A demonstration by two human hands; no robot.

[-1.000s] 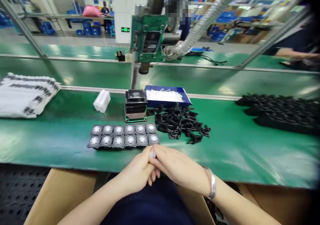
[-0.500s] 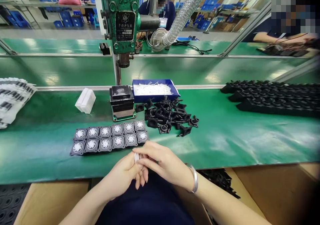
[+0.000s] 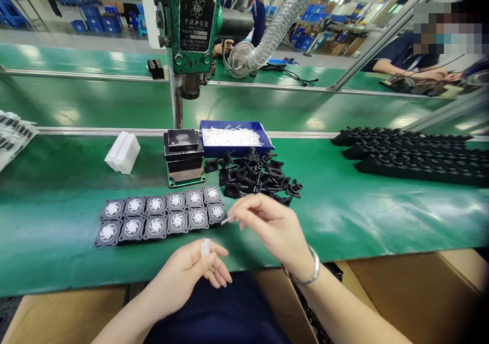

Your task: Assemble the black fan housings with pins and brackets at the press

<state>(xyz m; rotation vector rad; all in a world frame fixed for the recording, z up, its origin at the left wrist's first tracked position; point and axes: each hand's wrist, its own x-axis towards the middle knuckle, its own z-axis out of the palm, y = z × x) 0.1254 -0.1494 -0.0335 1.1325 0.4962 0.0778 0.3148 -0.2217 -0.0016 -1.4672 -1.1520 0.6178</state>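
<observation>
My left hand (image 3: 196,265) is half curled above the front edge of the bench, its thumb pressing a small white strip (image 3: 205,247) against the index finger. To its right and a little higher, my right hand (image 3: 269,227) pinches a thin whitish stick (image 3: 226,221) between thumb and fingertips. The stick's tip is beside the right end of two rows of square black fans (image 3: 156,226) with white swirl faces. Just behind my right hand lies a loose pile of black plastic parts with stems (image 3: 255,173).
A blue tray (image 3: 235,151) of white sticks stands behind the pile. A green hand press (image 3: 194,23) hangs above a black block (image 3: 184,153). A white block (image 3: 123,153) sits left, rows of black parts (image 3: 412,166) right. Co-workers sit across the bench.
My hands have parted. The right one has moved up and to the right with the thin stick; the left keeps the white strip near the same spot. The view has shifted slightly.
</observation>
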